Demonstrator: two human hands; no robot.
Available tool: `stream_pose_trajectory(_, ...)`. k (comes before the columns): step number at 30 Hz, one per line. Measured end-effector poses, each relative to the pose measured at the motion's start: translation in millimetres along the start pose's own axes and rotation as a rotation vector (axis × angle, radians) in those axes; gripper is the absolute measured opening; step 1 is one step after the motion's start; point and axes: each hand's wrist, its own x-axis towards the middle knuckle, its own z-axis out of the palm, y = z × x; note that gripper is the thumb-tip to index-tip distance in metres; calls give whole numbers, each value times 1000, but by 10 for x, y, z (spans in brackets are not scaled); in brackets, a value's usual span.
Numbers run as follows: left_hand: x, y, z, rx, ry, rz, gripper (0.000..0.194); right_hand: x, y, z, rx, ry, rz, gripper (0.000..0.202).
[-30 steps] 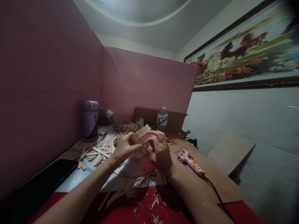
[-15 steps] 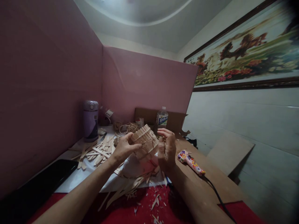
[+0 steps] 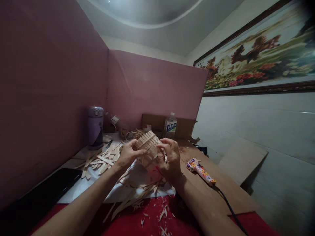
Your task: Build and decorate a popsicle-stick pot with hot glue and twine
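Observation:
A piece built of pale wooden craft sticks point(image 3: 148, 144) is held tilted above the table, with cord-like bands running across it. My left hand point(image 3: 130, 152) grips its left side, thumb on the near face. At the right edge, my right hand point(image 3: 170, 160) is closed with bent fingers and thumb pressed against the sticks. Whether a loose strand is pinched there is too small to tell. Loose craft sticks point(image 3: 105, 159) lie in a heap to the left, and more sticks and splinters are below my hands.
A floral-patterned glue gun point(image 3: 201, 171) with a black cord lies on brown cardboard point(image 3: 221, 186) at right. A purple flask point(image 3: 95, 128), a labelled plastic bottle point(image 3: 170, 126) and coiled twine point(image 3: 136, 133) stand behind. A black phone-like slab point(image 3: 66, 178) is at left. Wood scraps litter the red cloth point(image 3: 133, 226).
My right hand has moved left from beside the craft-stick piece and closed onto its right edge. The piece and my left hand have shifted slightly left.

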Motion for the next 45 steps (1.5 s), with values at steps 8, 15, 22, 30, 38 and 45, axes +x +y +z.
stream_pose_trajectory(8, -14, -9, 25, -15, -57, 31, 38, 32, -51, -53, -89, -113, -46, 26)
stream_pose_trajectory(15, -16, -54, 45, -16, -101, 61, 38, 76, -36, -100, -143, -125, -103, 33)
stream_pose_trajectory(22, 11, -105, 30, 16, -112, 102, 34, 136, -39, -132, -126, -215, -194, 12)
stream_pose_trajectory(30, 17, -126, 24, 78, -121, 140, 32, 178, -8, -118, -187, -276, -259, 10)
stream_pose_trajectory(38, 10, -108, 13, 215, -116, 197, 31, 145, -2, -86, -187, -288, -232, 11)
stream_pose_trajectory(45, -4, -48, 39, 153, -65, 210, 27, 74, 20, -18, -19, -224, -70, 25)
